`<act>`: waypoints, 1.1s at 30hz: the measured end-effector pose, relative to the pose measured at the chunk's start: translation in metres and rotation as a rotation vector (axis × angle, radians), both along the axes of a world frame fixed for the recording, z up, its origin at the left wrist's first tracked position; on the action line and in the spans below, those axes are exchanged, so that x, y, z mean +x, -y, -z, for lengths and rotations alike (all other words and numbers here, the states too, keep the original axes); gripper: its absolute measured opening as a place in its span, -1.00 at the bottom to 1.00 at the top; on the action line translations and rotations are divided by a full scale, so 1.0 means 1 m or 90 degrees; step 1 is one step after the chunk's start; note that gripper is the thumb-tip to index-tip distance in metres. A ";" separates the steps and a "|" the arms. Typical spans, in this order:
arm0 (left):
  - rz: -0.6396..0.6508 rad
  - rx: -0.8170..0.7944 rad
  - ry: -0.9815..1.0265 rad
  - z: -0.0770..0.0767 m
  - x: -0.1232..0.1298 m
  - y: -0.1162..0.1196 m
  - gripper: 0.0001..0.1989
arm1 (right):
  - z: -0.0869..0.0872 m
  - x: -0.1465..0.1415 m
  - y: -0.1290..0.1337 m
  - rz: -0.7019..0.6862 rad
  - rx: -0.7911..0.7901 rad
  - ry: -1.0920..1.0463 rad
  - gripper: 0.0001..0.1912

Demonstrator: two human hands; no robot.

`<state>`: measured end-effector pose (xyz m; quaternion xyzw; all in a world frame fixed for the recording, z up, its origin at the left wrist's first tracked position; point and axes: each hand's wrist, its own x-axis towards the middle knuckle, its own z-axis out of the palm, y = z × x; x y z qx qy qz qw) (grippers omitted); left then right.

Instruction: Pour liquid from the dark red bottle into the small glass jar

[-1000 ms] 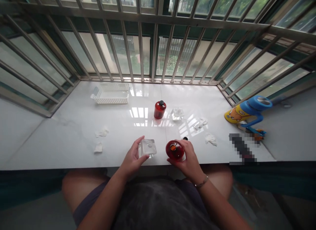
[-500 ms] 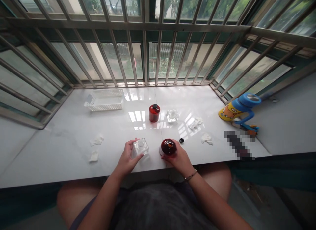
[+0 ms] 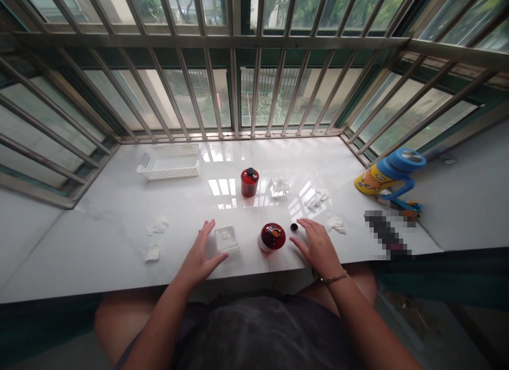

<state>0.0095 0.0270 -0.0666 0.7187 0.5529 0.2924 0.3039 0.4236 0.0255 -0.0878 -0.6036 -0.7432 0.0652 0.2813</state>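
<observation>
A square clear glass bottle or jar [image 3: 226,238] stands on the white tabletop [image 3: 107,253], just right of my left hand [image 3: 202,256]. That hand is open, thumb and fingers spread apart around the near-left side of the glass. Near the middle front, an uncapped dark red bottle [image 3: 272,237] shows its round open mouth. My right hand [image 3: 317,246] is open to the right of it, holding nothing. Close to those fingertips lies a small black cap [image 3: 294,227].
Farther back stand a capped red bottle [image 3: 249,183] and another clear glass container [image 3: 279,186]. Crumpled white tissues [image 3: 336,223] lie on both sides. A white plastic basket [image 3: 170,171] sits back left, a blue-yellow flask [image 3: 382,174] at right. Metal bars [image 3: 234,94] line the window.
Both hands have let go: my left hand of the clear glass container, my right hand of the dark red bottle. My right hand has moved right, toward the black cap.
</observation>
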 end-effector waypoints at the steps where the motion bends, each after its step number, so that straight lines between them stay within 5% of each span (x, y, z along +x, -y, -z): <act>1: -0.013 0.019 -0.010 -0.006 0.003 0.001 -0.07 | 0.001 0.003 -0.004 0.030 -0.007 0.008 -0.47; 4: -0.031 0.110 -0.004 -0.027 0.021 0.007 0.02 | 0.004 0.001 -0.016 0.076 -0.037 0.012 -0.52; 9: 0.089 0.200 0.031 -0.055 0.075 0.011 -0.09 | 0.000 -0.011 -0.025 0.070 -0.054 -0.017 -0.66; 16: 0.178 0.134 0.054 -0.049 0.135 -0.008 0.10 | -0.074 -0.023 -0.003 -0.050 -0.058 -0.088 -0.63; 21: 0.144 0.045 0.126 -0.044 0.148 -0.016 -0.28 | -0.115 -0.036 0.007 -0.119 -0.031 -0.080 -0.63; 33: 0.135 0.026 0.191 -0.054 0.153 -0.015 -0.40 | -0.119 -0.068 0.001 -0.153 -0.049 -0.111 -0.65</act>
